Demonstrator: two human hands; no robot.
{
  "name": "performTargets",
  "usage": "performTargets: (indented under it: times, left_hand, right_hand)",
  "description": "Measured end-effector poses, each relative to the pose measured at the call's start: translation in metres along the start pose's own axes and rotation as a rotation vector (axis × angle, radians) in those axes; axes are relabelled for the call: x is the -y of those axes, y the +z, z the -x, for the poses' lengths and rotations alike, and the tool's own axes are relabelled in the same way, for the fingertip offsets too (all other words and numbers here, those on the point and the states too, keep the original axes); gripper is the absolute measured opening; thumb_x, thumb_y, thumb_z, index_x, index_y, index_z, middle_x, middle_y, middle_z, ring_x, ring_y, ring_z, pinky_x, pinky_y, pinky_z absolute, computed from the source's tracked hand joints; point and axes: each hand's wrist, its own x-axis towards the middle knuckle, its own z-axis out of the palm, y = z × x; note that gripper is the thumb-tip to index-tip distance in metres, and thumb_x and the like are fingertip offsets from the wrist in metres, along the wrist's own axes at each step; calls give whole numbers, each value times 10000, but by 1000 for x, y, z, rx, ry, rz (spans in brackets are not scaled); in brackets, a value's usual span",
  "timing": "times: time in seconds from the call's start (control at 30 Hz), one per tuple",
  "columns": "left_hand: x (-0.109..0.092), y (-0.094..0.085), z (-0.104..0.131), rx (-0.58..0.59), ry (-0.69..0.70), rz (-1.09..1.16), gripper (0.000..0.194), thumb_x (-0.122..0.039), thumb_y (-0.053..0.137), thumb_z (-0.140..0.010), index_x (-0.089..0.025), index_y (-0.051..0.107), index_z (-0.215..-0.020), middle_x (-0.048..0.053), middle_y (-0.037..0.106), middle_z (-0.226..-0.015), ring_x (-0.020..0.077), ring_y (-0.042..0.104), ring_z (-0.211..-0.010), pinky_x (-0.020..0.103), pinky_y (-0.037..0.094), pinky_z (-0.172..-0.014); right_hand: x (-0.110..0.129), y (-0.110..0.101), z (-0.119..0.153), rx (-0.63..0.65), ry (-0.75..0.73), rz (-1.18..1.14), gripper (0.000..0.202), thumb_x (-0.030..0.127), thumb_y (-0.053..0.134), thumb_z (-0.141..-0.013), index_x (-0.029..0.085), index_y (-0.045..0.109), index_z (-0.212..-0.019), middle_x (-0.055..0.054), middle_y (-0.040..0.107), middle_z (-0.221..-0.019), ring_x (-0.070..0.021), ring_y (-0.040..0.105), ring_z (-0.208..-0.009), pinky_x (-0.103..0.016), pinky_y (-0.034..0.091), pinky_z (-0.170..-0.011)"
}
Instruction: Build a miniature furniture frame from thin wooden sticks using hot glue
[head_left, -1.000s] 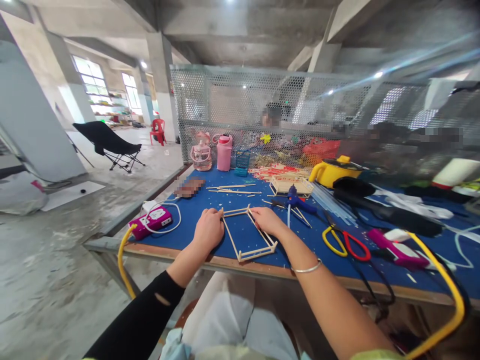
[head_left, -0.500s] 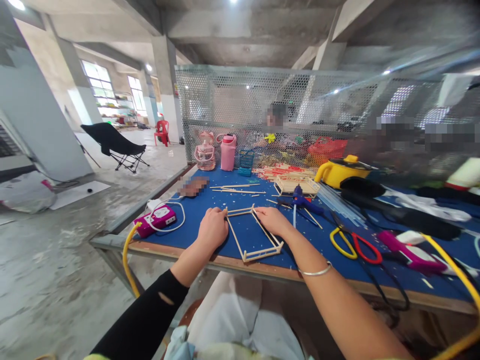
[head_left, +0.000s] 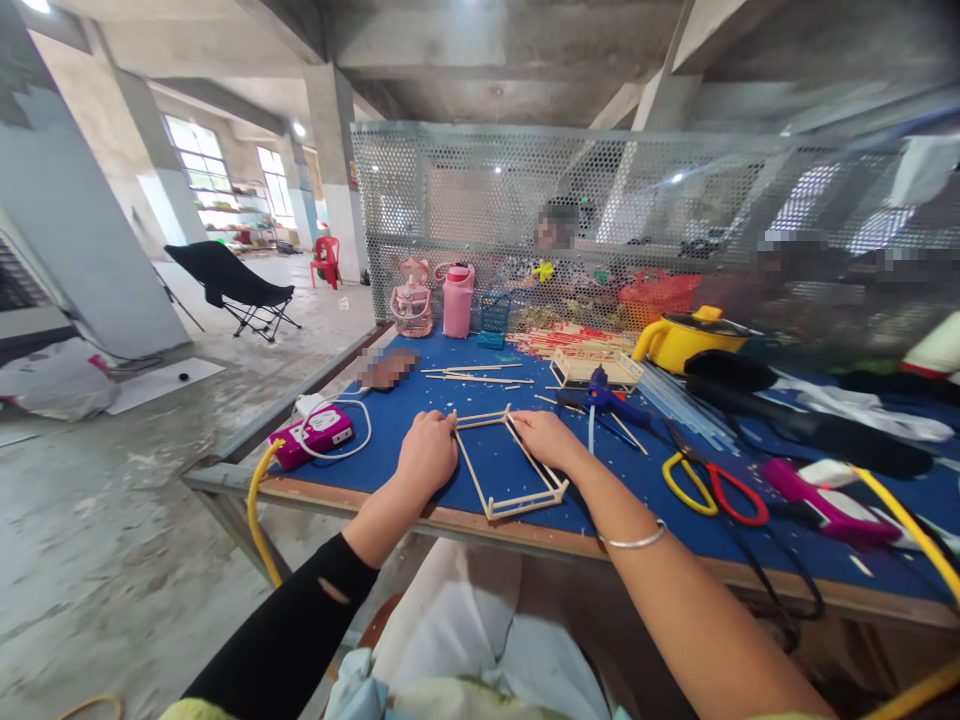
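Note:
A four-sided frame of thin wooden sticks [head_left: 471, 468] lies on the blue tabletop [head_left: 409, 402] between my hands. Short upright pieces stand at its corners, and its near and far sides show doubled sticks. My left hand [head_left: 429, 455] is closed at the far left corner, fingertips pinching the stick end. At the far right corner my right hand [head_left: 546, 437] pinches the frame too. Just beyond my right hand is a blue glue gun [head_left: 609, 398]. Loose wooden sticks [head_left: 480, 378] lie past the frame.
A purple power strip [head_left: 321, 436] with a cable sits on the left. To the right are scissors [head_left: 712, 488], glue sticks [head_left: 686, 405] and a yellow pot [head_left: 694, 343]. A finished-looking stick tray [head_left: 592, 370] and pink bottle [head_left: 457, 302] stand before a perforated metal screen [head_left: 450, 200]. A person sits behind it.
The view has shifted very slightly. Both hands keep the same hold on the stick frame, which has stayed in place.

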Motion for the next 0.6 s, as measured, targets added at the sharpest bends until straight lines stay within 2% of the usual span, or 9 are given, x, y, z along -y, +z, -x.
performTargets:
  times: [0.3,0.6]
  left_hand:
    - [-1,-2,1,8,0,-4,419,-117,397,-819,-142,630,-1166,118,668,-980,222,588,-960,337,405,-953]
    - [1,2,-2,20,3,-14,431,-95,369,-832,-128,628,-1176,112,661,-983,211,583,-946,318,403,-947]
  right_hand:
    - [3,-2,2,-12,1,27,356,249,389,-928,202,696,-1102,-74,704,-1123,-196,615,-1096,-243,412,-911]
    - [2,-2,1,-22,-10,33,395,253,344,-933,180,694,-1100,-90,678,-1173,-208,615,-1106,-255,425,-906]
